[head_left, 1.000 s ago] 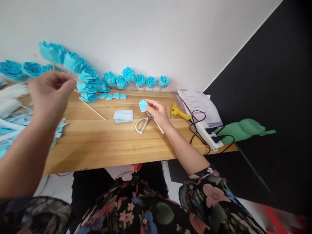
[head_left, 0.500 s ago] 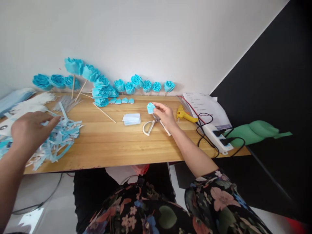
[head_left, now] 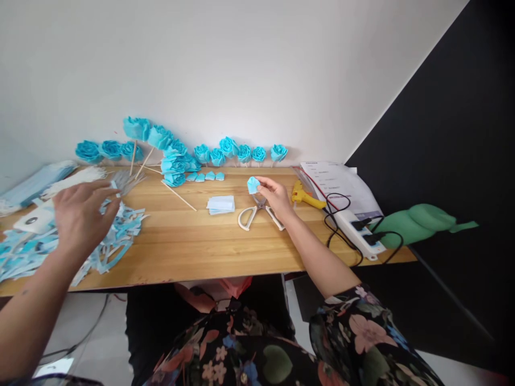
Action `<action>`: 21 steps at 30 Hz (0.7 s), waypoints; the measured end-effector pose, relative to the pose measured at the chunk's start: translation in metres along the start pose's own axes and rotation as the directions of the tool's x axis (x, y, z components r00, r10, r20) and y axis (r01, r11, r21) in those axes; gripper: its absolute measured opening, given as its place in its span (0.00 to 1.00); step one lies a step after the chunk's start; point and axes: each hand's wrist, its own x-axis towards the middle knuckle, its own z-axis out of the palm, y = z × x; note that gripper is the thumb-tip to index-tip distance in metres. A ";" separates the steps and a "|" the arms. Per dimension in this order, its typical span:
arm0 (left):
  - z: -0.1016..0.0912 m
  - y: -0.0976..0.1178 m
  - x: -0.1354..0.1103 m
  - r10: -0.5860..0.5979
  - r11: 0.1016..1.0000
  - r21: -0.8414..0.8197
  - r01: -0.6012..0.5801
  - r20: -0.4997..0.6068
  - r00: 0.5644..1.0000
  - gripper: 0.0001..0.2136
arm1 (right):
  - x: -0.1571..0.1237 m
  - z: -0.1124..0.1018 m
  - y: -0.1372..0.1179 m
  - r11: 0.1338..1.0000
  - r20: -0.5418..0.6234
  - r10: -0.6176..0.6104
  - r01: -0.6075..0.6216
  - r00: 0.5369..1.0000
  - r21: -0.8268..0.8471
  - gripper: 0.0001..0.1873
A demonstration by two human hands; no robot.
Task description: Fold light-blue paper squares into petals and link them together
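Observation:
My right hand (head_left: pixel 274 196) pinches a small folded blue paper petal (head_left: pixel 253 185) above the wooden table (head_left: pixel 201 241), just over the white-handled scissors (head_left: pixel 254 213). My left hand (head_left: pixel 82 210) hovers with fingers spread over a heap of light blue and white paper scraps (head_left: pixel 116 236) at the table's left; nothing shows in it. A small stack of pale blue paper squares (head_left: pixel 221 204) lies between the hands.
Blue paper roses (head_left: pixel 225 149) on sticks lean along the wall, with loose petals (head_left: pixel 205 176) and a wooden skewer (head_left: pixel 179 196) in front. A yellow glue gun (head_left: pixel 306 196), a white power strip (head_left: pixel 356 228) with black cables, printed sheets (head_left: pixel 338 179) and a green object (head_left: pixel 418 221) lie at right.
My left hand dropped from the roses on the left down to the scrap heap. The view shifted left and up. My right hand kept holding the petal.

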 end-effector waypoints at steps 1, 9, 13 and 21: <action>0.002 0.002 0.002 0.034 0.999 -0.010 -0.034 -0.035 0.999 0.17 | 0.000 0.000 0.000 1.000 -0.001 0.000 0.000 1.000 0.001 0.22; 0.024 0.067 0.010 0.215 0.917 -0.321 -0.237 -0.103 0.971 0.14 | 0.002 -0.003 0.006 1.000 -0.013 0.030 -0.030 0.999 -0.002 0.23; 0.031 0.131 0.011 0.180 0.747 -0.659 -0.084 0.079 0.981 0.14 | -0.001 0.003 0.000 1.000 0.029 -0.007 0.006 1.000 0.018 0.23; 0.068 0.197 0.027 0.178 0.285 -0.859 0.425 0.483 0.858 0.27 | -0.007 0.027 -0.041 0.999 0.140 -0.046 0.044 0.989 0.016 0.22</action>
